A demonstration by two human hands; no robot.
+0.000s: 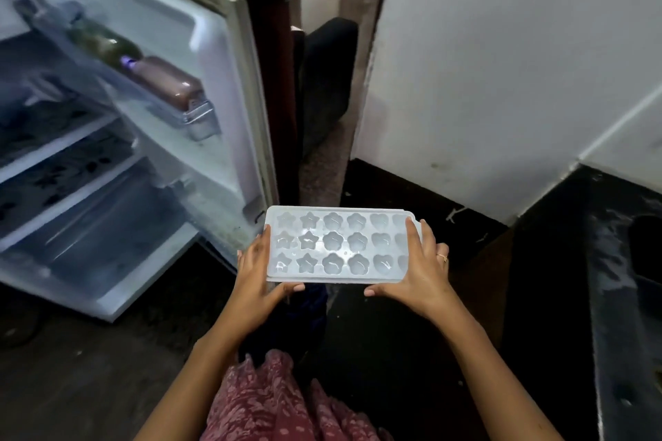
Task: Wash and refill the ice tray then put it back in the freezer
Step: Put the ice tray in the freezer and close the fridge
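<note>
Dark stone flooring and a white wall frame us beside the open refrigerator door [215,89]. We hold the translucent white plastic ice tray [338,243], with star, flower and heart moulds, level in mid-air before us. Our left hand [259,274] grips its left end and our right hand [417,270] its right end, thumbs under the near edge. Its cells look empty or glossy, hard to tell. Tilting it risks spilling anything inside.

No legible text

No words, labels, brands or numbers can be read anywhere; the bottles [150,72] in the fridge door [200,89] are too blurred for any label to be made out.
</note>
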